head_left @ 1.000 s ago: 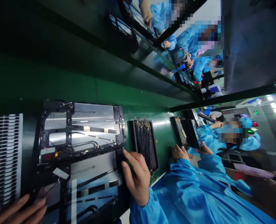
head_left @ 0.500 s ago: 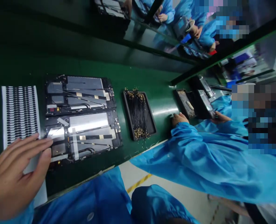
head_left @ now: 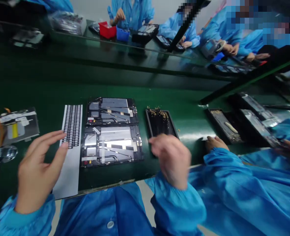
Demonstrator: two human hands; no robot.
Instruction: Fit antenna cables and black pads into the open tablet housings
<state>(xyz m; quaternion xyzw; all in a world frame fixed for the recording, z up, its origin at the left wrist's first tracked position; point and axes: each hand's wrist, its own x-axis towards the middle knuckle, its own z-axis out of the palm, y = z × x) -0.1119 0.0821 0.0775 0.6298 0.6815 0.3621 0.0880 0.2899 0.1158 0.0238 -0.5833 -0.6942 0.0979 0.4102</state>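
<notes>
Shifted to the sheet (head_left: 68, 173), the left hand (head_left: 38, 173) parts its fingers narrowly, seemingly handling it, needing light pinching; the right hand (head_left: 173, 159), right of it, blurs beyond telling.

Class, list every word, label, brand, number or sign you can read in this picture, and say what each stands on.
No text can be read anywhere in this view.
Upper device and lower device: any print is too small or blurred to read.
Sheet: rows of dark strips, no readable letters or numbers.
Red bin and blue bin: no readable label.
</notes>
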